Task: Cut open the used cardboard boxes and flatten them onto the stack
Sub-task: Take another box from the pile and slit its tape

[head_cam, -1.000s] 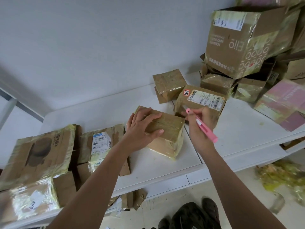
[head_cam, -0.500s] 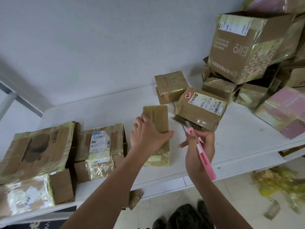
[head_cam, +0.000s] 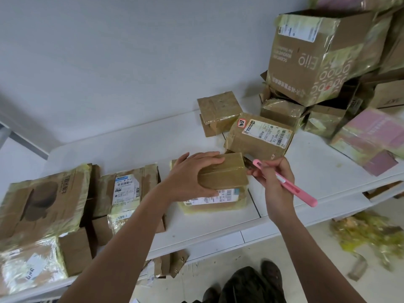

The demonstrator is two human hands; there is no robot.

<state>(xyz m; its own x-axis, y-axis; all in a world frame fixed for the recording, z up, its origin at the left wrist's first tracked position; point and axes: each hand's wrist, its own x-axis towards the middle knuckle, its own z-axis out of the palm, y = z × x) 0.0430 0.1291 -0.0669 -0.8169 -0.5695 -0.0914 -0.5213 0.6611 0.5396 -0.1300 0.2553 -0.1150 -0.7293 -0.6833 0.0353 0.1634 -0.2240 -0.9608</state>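
Head view is showing, nearest the camera, dark shoes [head_cam: 251, 285] standing on the floor below the white counter [head_cam: 328, 171]. Both forearms are reaching up over the counter edge. The left hand [head_cam: 188, 178] is lying on top of the small taped box [head_cam: 220, 182], fingers [head_cam: 205, 157] spread over its top and thumb curling under the near edge, gripping it. That box is resting on the counter near the front edge, tilted, with a printed label showing on its near face. The right hand [head_cam: 273, 182] is pinching a pink utility knife [head_cam: 284, 182] like a pen, fingers curled round the handle; the knife tip is sitting just beside the box's right end, and whether it is touching the tape cannot be told. To the left, the stack of flattened boxes [head_cam: 54, 211] is lying on the counter, well apart from the hands. Farther back, a labelled box [head_cam: 260, 138] and another small taped box [head_cam: 218, 110] are sitting behind the held one. At far right, a pile of larger boxes [head_cam: 317, 55] is leaning against the wall.
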